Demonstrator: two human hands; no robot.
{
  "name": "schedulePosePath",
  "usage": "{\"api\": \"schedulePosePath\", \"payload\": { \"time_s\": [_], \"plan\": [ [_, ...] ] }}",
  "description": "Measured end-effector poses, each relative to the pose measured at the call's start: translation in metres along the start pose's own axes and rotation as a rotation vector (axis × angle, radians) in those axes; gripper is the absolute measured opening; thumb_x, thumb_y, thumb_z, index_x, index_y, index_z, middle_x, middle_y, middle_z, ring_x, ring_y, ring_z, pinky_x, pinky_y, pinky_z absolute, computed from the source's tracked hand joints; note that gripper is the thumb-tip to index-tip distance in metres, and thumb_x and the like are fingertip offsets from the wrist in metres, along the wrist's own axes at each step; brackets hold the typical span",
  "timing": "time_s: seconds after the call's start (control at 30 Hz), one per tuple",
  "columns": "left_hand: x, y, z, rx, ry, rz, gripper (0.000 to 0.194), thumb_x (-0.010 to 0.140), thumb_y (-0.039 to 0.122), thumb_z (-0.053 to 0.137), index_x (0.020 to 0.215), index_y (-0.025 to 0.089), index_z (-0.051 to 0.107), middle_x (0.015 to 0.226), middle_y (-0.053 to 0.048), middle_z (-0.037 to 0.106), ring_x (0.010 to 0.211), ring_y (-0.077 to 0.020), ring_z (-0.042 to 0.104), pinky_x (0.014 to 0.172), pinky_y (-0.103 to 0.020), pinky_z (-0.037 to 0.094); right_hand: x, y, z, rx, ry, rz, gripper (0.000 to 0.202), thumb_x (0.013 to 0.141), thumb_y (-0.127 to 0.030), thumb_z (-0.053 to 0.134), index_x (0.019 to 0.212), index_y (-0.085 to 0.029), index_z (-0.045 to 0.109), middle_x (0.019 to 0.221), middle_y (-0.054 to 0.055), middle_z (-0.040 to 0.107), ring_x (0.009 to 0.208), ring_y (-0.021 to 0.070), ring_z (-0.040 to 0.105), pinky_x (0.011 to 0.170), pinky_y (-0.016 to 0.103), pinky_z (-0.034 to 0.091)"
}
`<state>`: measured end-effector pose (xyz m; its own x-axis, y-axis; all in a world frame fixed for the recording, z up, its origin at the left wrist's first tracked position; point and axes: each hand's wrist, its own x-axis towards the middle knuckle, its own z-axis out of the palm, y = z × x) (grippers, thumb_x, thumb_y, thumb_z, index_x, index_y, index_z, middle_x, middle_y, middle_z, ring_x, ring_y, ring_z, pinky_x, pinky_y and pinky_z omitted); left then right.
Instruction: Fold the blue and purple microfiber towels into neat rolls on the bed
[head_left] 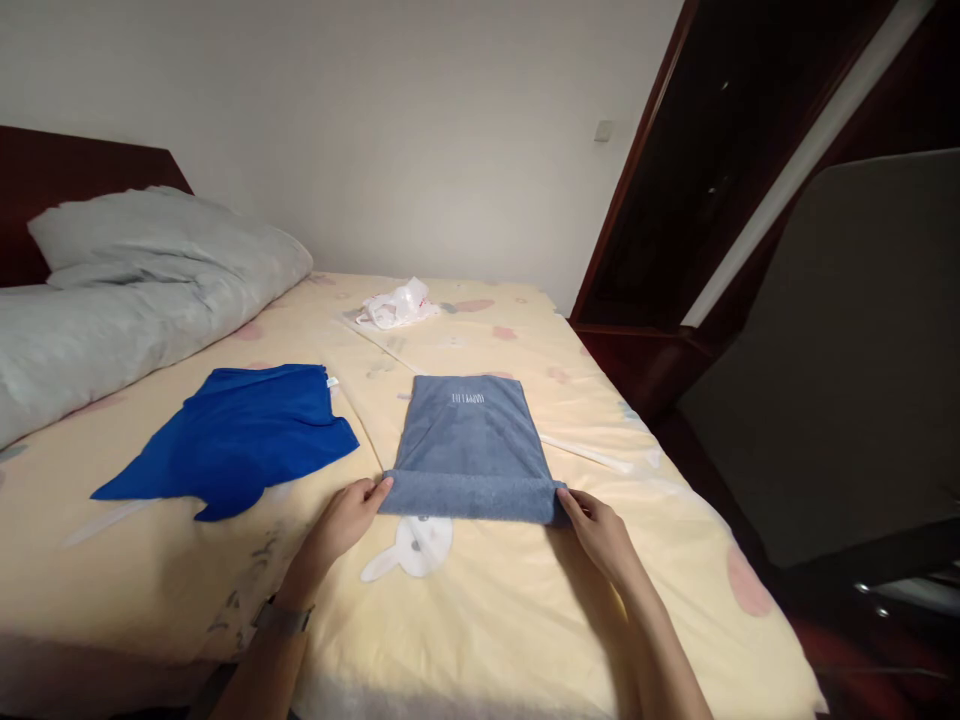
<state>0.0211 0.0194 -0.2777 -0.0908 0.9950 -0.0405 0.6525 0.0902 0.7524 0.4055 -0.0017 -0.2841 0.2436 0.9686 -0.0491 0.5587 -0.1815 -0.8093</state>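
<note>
A grey-blue towel (472, 430) with small white lettering lies flat on the bed, its near edge folded over into a band. My left hand (349, 515) pinches the left end of that band between thumb and fingers. At the band's right end, my right hand (596, 525) grips the corner in the same way. To the left of the towel a bright blue cloth (247, 435) with a small white tag is spread out unevenly, touched by neither hand.
The bed (465, 620) has a yellow patterned sheet. A crumpled white plastic bag (397, 303) lies near its far side. A pale grey quilt (150, 270) is heaped at the left by a dark headboard (90, 165). Dark furniture (660, 180) stands at the right.
</note>
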Motion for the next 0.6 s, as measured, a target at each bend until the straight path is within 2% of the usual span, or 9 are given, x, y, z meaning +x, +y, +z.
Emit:
{"api": "schedulePosePath", "payload": {
  "time_s": [0.13,0.27,0.43,0.53,0.6],
  "plan": [
    [0.015,-0.010,0.012,-0.276,0.062,-0.038,0.049,0.074,0.065,0.064,0.059,0.022,0.044,0.053,0.006,0.045,0.058,-0.0161,0.053,0.056,-0.024,0.041,0.009,-0.002,0.003,-0.072,0.007,0.056,0.046,0.090,-0.054,0.045,0.107,-0.024,0.075,0.112,0.008,0.075,0.108,0.0299,0.067,0.083,0.032,0.050],
    [0.020,-0.016,0.022,-0.368,0.048,-0.035,0.057,0.067,0.072,0.066,0.057,0.023,0.039,0.051,0.007,0.041,0.055,-0.0150,0.053,0.054,-0.024,0.045,0.017,-0.003,0.008,-0.160,0.027,0.110,0.047,0.090,-0.058,0.043,0.110,-0.028,0.073,0.098,0.009,0.076,0.096,0.0313,0.069,0.076,0.035,0.048],
    [0.023,-0.016,0.025,-0.452,0.107,-0.001,0.057,0.063,0.069,0.071,0.056,0.022,0.040,0.050,0.006,0.044,0.050,-0.0114,0.048,0.049,-0.022,0.038,0.023,0.001,0.021,0.022,0.087,0.116,0.039,0.082,-0.059,0.055,0.102,-0.027,0.067,0.078,0.006,0.073,0.075,0.0273,0.068,0.068,0.035,0.046],
    [0.025,-0.015,0.030,-0.505,0.161,0.017,0.053,0.059,0.064,0.077,0.064,0.020,0.048,0.057,0.005,0.053,0.057,-0.0129,0.055,0.052,-0.021,0.040,0.026,0.005,0.030,0.142,0.072,0.098,0.038,0.081,-0.059,0.053,0.099,-0.026,0.060,0.073,0.002,0.070,0.059,0.0212,0.065,0.059,0.031,0.047],
    [0.025,-0.014,0.032,-0.543,0.180,0.013,0.053,0.055,0.062,0.079,0.071,0.021,0.050,0.064,0.002,0.060,0.064,-0.0159,0.061,0.056,-0.023,0.044,0.026,0.004,0.034,0.232,0.066,0.076,0.041,0.079,-0.060,0.052,0.099,-0.025,0.056,0.074,0.001,0.069,0.055,0.0194,0.063,0.054,0.030,0.047]
  ]
}}
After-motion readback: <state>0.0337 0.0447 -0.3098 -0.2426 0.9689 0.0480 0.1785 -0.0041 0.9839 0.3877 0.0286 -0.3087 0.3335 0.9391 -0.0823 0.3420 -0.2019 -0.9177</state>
